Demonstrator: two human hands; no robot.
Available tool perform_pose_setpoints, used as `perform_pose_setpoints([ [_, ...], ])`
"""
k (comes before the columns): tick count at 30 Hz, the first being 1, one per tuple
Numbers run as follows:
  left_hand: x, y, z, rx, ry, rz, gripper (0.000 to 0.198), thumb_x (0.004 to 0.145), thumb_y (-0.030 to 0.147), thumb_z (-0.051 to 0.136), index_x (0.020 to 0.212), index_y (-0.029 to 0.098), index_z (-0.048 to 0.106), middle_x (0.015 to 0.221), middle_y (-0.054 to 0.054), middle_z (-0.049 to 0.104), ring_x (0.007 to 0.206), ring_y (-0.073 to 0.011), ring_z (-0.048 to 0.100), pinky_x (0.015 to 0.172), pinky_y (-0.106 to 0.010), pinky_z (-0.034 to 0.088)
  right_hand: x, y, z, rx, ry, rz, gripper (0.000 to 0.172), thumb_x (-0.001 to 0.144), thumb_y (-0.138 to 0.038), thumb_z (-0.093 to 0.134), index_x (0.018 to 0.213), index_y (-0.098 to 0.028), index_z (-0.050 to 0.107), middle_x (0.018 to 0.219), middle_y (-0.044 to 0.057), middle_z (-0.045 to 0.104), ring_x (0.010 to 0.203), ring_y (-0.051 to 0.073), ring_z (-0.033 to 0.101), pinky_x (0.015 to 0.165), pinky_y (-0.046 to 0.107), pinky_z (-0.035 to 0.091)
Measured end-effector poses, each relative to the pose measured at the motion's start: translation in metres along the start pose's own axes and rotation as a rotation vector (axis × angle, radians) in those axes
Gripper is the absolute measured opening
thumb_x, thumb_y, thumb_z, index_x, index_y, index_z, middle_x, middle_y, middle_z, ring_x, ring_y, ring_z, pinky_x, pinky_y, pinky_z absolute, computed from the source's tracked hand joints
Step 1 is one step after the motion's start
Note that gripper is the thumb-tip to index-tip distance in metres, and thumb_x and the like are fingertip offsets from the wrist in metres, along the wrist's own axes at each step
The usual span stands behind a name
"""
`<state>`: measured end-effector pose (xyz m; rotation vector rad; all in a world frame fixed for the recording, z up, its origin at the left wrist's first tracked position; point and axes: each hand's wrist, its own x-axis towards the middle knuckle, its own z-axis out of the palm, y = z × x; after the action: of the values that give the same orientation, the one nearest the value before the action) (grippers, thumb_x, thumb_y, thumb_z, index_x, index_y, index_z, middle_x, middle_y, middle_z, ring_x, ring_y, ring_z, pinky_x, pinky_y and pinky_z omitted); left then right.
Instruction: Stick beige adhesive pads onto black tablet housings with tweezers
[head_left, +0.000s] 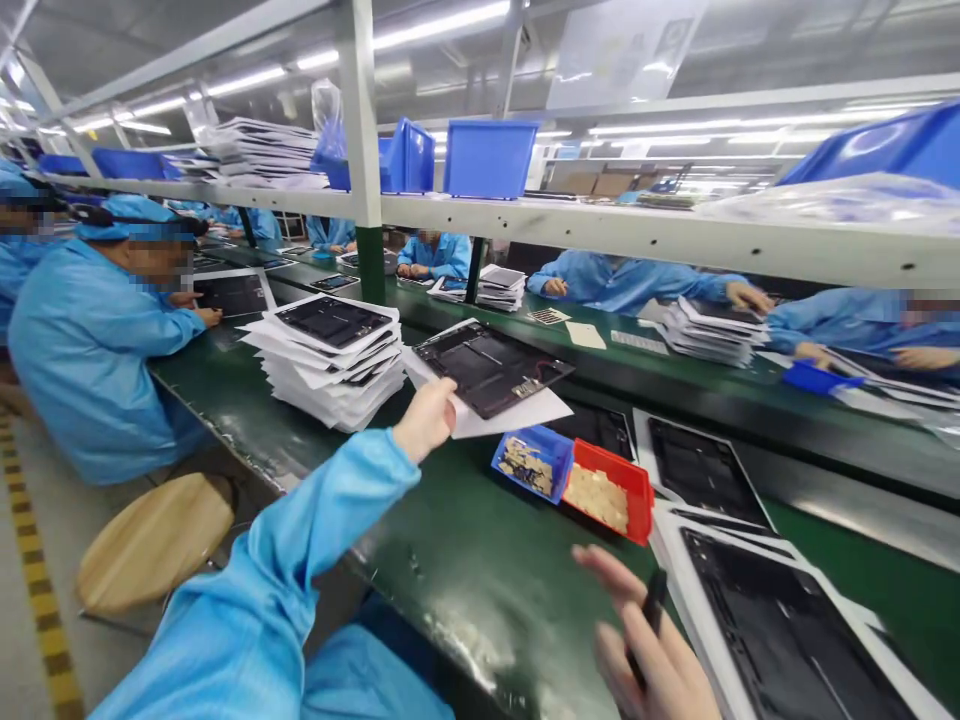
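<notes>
Left hand [425,420] outstretched, gripping white sheet [510,412] under dark panel [491,368], right hand [652,650] low, fingers around black pen [651,610].

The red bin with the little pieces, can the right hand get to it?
Probably yes. The red bin sits just beyond the right hand, with only bare green table between. But that hand already holds a thin black tool.

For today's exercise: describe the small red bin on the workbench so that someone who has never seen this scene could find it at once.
Start at the long green workbench and find the person's left hand holding a dark panel on white sheet. Just below and right of it sit two small trays side by side. The red bin holds pale pieces; its neighbour, the blue bin, is smaller.
</notes>
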<state>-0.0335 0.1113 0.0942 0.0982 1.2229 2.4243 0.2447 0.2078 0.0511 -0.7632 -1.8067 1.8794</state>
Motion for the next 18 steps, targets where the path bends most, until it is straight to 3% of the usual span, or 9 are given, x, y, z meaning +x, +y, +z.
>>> perform_pose_setpoints([
  [3, -0.09, -0.025, -0.014, -0.077, -0.032, 0.039, 0.026, 0.076, 0.016, 0.06, 0.102, 0.014, 0.057, 0.096, -0.007, 0.066, 0.091, -0.0195, 0.063, 0.084, -0.032, 0.051, 0.01, 0.003, 0.024, 0.301, -0.039, -0.06, 0.06, 0.066, -0.068, 0.064, 0.107, -0.025, 0.06, 0.088, 0.004, 0.063, 0.038, 0.001, 0.023, 0.034, 0.018, 0.022],
  [5, -0.138, -0.053, -0.027, -0.186, -0.071, 0.039, 0.037, 0.072, 0.019, 0.065, 0.107, 0.016, 0.055, 0.102, -0.007, 0.066, 0.097, -0.0222, 0.062, 0.088, -0.035, 0.05, 0.015, 0.014, 0.033, 0.411, -0.109, -0.017, 0.062, 0.064, -0.077, 0.058, 0.089, -0.02, 0.062, 0.063, -0.001, 0.057, 0.037, 0.002, 0.018, 0.034, 0.017, 0.021],
  [7, -0.171, -0.084, -0.04, -0.281, -0.068, 0.018, 0.045, 0.071, 0.022, 0.067, 0.113, 0.018, 0.052, 0.109, -0.007, 0.064, 0.105, -0.0224, 0.059, 0.094, -0.034, 0.047, 0.016, 0.03, 0.035, 0.43, -0.13, 0.054, 0.062, 0.064, -0.081, 0.052, 0.067, -0.019, 0.055, 0.039, -0.007, 0.035, 0.034, 0.004, 0.019, 0.034, 0.017, 0.025],
  [9, -0.189, -0.112, -0.05, -0.333, -0.043, -0.019, 0.049, 0.072, 0.023, 0.067, 0.117, 0.02, 0.049, 0.116, -0.006, 0.062, 0.111, -0.0215, 0.056, 0.096, -0.033, 0.045, 0.015, 0.047, 0.031, 0.351, -0.041, 0.114, 0.056, 0.061, -0.075, 0.062, 0.064, -0.02, 0.051, 0.034, -0.008, 0.03, 0.032, 0.006, 0.026, 0.033, 0.018, 0.028],
  [12, -0.205, -0.142, -0.058, -0.355, -0.045, -0.091, 0.052, 0.074, 0.026, 0.066, 0.121, 0.023, 0.046, 0.124, -0.006, 0.057, 0.115, -0.0203, 0.054, 0.096, -0.031, 0.044, 0.02, 0.067, 0.017, 0.146, 0.108, 0.189, 0.053, 0.052, -0.055, 0.078, 0.086, -0.021, 0.057, 0.053, -0.005, 0.057, 0.043, 0.013, 0.051, 0.038, 0.022, 0.038],
  [15, -0.214, -0.159, -0.066, -0.257, -0.111, -0.17, 0.048, 0.077, 0.032, 0.064, 0.121, 0.025, 0.047, 0.129, -0.005, 0.053, 0.116, -0.0184, 0.052, 0.092, -0.028, 0.044, 0.032, 0.08, -0.001, -0.045, 0.1, 0.184, 0.055, 0.054, -0.053, 0.073, 0.094, -0.018, 0.058, 0.07, 0.002, 0.067, 0.067, 0.023, 0.064, 0.057, 0.03, 0.051],
  [18, -0.213, -0.155, -0.078, 0.094, -0.295, -0.509, 0.035, 0.074, 0.035, 0.063, 0.106, 0.021, 0.057, 0.112, -0.007, 0.062, 0.1, -0.0158, 0.06, 0.079, -0.024, 0.046, 0.045, 0.089, -0.02, -0.197, 0.082, 0.166, 0.048, 0.054, -0.053, 0.069, 0.083, -0.015, 0.062, 0.072, 0.006, 0.068, 0.069, 0.026, 0.065, 0.063, 0.035, 0.052],
])
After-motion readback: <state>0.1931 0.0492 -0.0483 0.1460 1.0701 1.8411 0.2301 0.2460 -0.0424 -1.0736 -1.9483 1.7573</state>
